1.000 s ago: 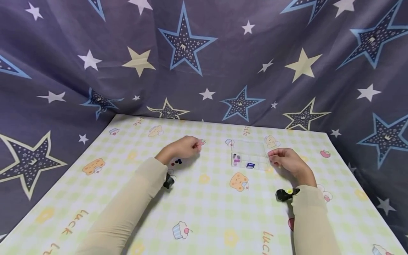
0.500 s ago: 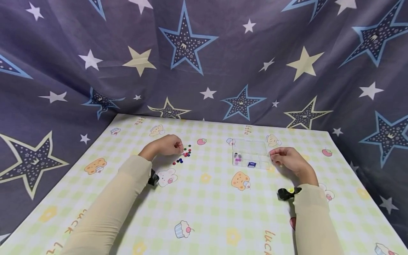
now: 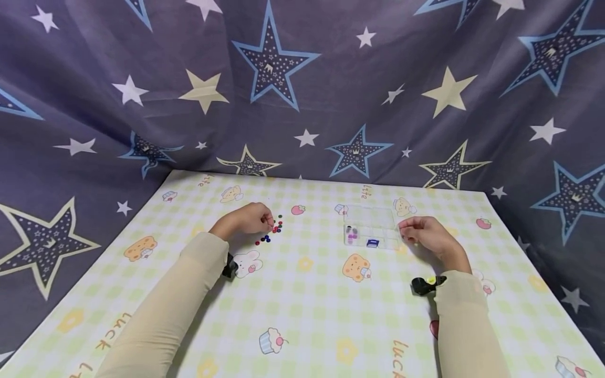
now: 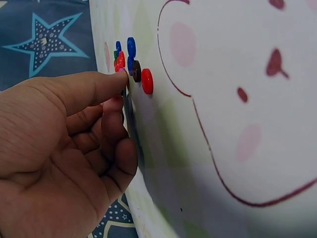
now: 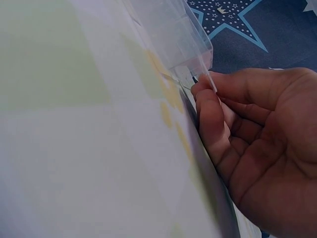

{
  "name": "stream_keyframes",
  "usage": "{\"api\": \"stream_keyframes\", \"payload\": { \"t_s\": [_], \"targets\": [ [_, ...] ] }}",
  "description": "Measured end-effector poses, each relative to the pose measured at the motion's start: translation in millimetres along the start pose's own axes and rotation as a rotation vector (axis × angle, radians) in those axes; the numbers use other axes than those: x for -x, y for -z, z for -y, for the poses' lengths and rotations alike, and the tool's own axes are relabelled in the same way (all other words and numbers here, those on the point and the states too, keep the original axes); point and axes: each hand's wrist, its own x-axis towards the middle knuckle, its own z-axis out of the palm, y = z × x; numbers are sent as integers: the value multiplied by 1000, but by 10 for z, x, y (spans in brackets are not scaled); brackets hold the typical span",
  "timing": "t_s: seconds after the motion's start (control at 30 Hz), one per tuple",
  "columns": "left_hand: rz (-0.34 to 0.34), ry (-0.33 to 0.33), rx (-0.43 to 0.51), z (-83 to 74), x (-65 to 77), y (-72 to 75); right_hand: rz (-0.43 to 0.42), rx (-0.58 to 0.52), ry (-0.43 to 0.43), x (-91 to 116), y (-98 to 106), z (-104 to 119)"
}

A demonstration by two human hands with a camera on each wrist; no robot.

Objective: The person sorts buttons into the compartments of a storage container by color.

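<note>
Small glossy discs [image 4: 147, 81], round and thick, lie on the checked cloth [image 3: 302, 294] near the left hand [image 3: 249, 218]; its fingers are curled, but whether they hold one cannot be told. The right hand [image 3: 429, 234] pinches the edge of the clear plastic box [image 3: 371, 216]. Only the head view shows purple pieces [image 3: 352, 237] inside.
</note>
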Motion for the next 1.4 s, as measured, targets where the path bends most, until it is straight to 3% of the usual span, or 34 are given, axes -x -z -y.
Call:
{"api": "stream_keyframes", "payload": {
  "t_s": [0.17,0.53,0.83,0.97,1.17,1.4],
  "targets": [
    [4,-38,-5,-17,-48,-3,-18,1,-8,28,37,-16],
    [26,-25,42,-22,19,47,-23,-37,-12,-79,26,-47],
    [35,-12,37,-18,-11,34,-27,-37,-25,-100,40,-62],
    [11,-32,44,-28,-7,37,-22,-37,-25,-97,40,-46],
    [-80,-91,77,-83,-28,29,-26,-26,-23,-82,40,16],
    [-145,-157,99,-322,-180,-40,-25,-29,-31,-19,20,16]
  ]
}}
